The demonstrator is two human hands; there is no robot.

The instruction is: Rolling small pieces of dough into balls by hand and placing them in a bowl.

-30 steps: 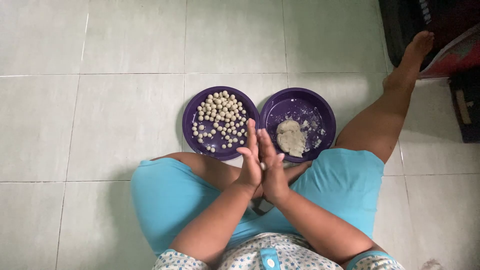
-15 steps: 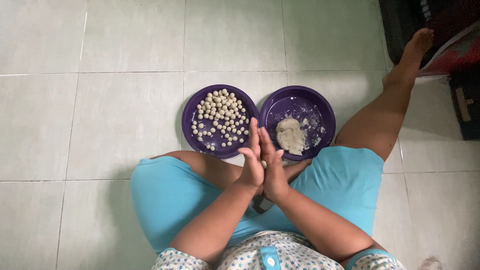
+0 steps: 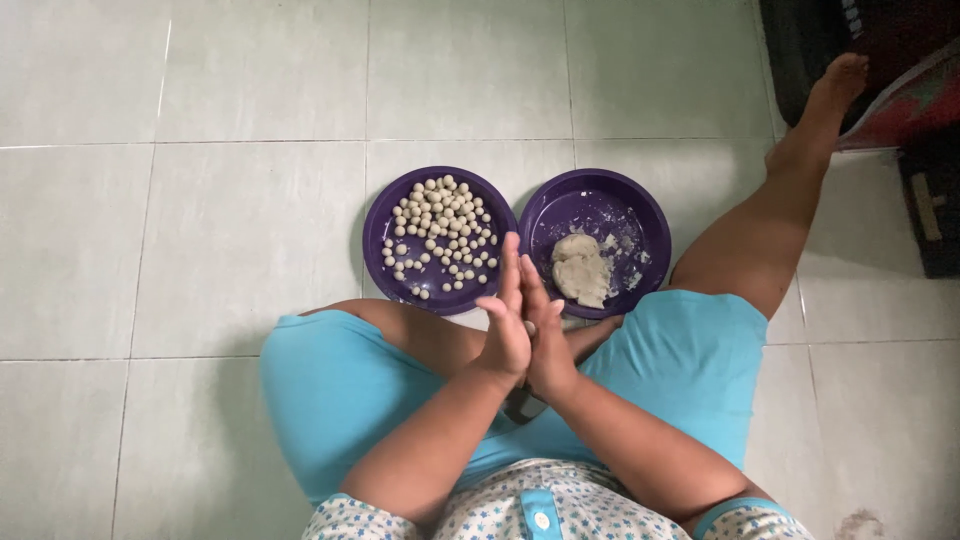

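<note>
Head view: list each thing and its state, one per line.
Left hand: upright, palm pressed flat against the right hand.
Right hand: upright, pressed against the left.
Left purple plate: on the floor, holds many small dough balls.
Right purple plate: holds one dough lump.

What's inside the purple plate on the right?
The right purple plate holds one pale lump of dough and a few scattered crumbs. Its near rim is partly covered by the right hand, pressed palm to palm against the left hand; anything between the palms is hidden.
</note>
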